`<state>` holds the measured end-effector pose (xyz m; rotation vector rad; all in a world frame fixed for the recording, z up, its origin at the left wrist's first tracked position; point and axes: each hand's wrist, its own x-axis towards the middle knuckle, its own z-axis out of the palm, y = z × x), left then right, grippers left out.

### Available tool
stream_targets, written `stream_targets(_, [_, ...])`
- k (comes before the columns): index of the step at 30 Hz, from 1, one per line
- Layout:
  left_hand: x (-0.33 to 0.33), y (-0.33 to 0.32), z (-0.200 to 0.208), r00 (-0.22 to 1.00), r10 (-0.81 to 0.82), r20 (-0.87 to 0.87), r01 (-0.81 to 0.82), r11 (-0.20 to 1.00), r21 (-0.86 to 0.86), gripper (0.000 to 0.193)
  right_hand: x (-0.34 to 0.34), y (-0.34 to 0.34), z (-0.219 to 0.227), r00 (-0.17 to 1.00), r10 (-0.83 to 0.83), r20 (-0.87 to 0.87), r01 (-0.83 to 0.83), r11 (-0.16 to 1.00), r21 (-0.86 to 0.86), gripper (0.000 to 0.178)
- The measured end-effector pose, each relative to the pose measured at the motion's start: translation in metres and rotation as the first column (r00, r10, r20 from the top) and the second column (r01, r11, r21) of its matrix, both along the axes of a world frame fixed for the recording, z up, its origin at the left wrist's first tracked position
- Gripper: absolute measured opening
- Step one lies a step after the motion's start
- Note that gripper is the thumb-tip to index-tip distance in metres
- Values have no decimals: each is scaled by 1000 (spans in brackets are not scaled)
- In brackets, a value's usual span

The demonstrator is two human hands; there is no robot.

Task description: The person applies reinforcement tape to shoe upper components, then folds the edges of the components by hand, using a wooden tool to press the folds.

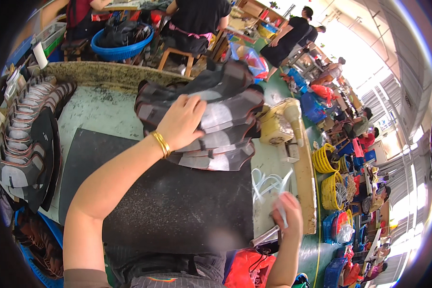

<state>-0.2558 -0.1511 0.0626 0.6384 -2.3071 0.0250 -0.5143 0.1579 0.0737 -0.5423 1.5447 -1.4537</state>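
A pile of dark grey shoe-upper pieces point(221, 120) with pale patches and reddish edges lies at the back of the worktable. My left hand point(182, 122), with gold bangles at its wrist, rests on the pile's left part, thumb and bent fingers apart. At the table's right side my right hand point(289, 213) is closed round a narrow white strip point(284, 218), slightly blurred. More white strips point(269, 182) curl on the tabletop just beyond it. A metal-ended tool point(265, 236) lies below that hand; its other end is hidden.
A black mat point(177, 206) covers the near table. Overlapping shoe-upper pieces point(21, 129) stand in a row at left. A glue-stained yellowish box point(276, 125) with a brush-like tool sits at right. A blue basket point(122, 43) is beyond the table edge; other people work around.
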Motion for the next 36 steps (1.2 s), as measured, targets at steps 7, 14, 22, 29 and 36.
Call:
stream_targets(7, [20, -5, -3, 958, -87, -273, 159, 954, 255, 73, 68, -20, -2, 850, 365, 381, -65, 790, -610, 21])
stream_targets(14, [86, 84, 70, 953, -129, -274, 148, 988, 50, 75, 98, 6, 9, 492, 559, 667, 405, 532, -744, 12])
stream_targets(22, [156, 224, -38, 895, -312, 318, 156, 888, 432, 85, 165, 15, 8, 827, 499, 258, -144, 632, -762, 14])
stream_targets(29, [217, 266, -84, 984, 49, 169, -100, 947, 305, 43, 258, -23, -40, 569, 300, -766, -627, 760, -169, 11])
stream_targets(36, [228, 257, -79, 999, 36, 8, -36, 925, 379, 29, 316, -35, -80, 639, 408, -652, -518, 855, 27, 12])
